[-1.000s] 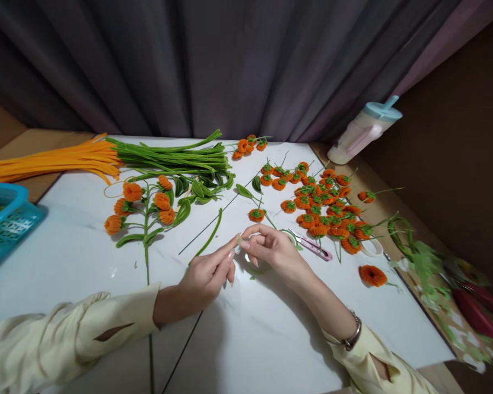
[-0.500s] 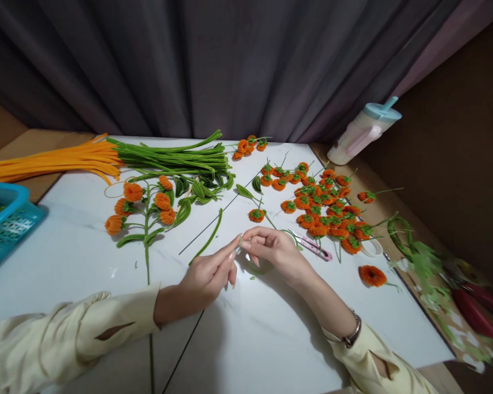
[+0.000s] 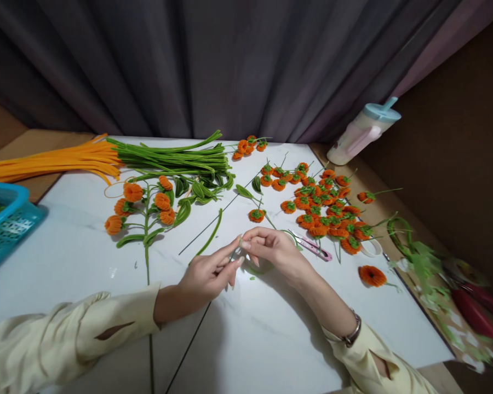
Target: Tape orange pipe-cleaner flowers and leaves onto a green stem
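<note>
In the middle of the table my left hand (image 3: 211, 273) is closed around a thin dark wire (image 3: 188, 350), which runs from the lower edge of the view up through its fingers. My right hand (image 3: 273, 249) pinches at the wire's upper tip, where a small bit of pale green material shows; exactly what it is, I cannot make out. Fingertips of both hands nearly meet. Just beyond them lie an orange fuzzy flower (image 3: 256, 215) with green sepals and a green pipe cleaner (image 3: 209, 235). A pink craft knife (image 3: 314, 248) rests beside my right hand.
Many orange flowers (image 3: 318, 202) cover the right side. A flowering stem (image 3: 147, 235) lies left, below green pipe cleaners (image 3: 172, 156) and orange pipe cleaners (image 3: 57, 158). A blue basket (image 3: 20, 219), a tumbler (image 3: 363, 131) and red-handled pliers (image 3: 476, 312) sit around the edges.
My left thumb has lifted and shifted slightly right, opening a gap from the fingers where the wire shows. The wire's lower part has swung a little right. My right hand stays nearly still.
</note>
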Action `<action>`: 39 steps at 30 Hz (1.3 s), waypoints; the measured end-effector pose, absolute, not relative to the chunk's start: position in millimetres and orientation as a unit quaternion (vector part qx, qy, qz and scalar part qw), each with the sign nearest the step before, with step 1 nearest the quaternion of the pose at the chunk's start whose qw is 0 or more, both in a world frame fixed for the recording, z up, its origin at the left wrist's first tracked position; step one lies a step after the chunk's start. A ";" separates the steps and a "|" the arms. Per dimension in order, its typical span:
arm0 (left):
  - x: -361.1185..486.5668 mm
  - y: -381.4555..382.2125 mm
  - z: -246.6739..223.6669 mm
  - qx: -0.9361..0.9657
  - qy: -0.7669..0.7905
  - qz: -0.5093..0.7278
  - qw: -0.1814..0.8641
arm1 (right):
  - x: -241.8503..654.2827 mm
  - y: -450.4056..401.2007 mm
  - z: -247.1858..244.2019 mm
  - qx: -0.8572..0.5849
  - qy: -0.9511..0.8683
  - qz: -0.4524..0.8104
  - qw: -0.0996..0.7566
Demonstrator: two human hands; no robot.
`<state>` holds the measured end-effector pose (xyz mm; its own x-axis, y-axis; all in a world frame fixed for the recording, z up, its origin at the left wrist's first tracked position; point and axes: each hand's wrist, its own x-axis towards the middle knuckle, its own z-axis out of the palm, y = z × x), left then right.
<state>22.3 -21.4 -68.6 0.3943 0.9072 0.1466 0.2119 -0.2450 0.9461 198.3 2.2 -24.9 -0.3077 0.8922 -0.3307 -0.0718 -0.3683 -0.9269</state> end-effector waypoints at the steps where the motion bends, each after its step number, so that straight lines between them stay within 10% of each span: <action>1: 22.3 -21.6 -68.2 0.690 0.407 0.370 0.470 | 198.3 2.3 -24.6 -0.471 -0.439 0.680 0.352; 20: 29.4 -15.4 -41.3 0.484 0.428 0.324 0.691 | 201.9 4.2 -26.8 -0.479 -0.436 0.666 0.370; 39: 27.2 -17.5 -42.2 0.560 0.463 0.318 0.609 | 197.9 1.0 -22.8 -0.479 -0.446 0.658 0.371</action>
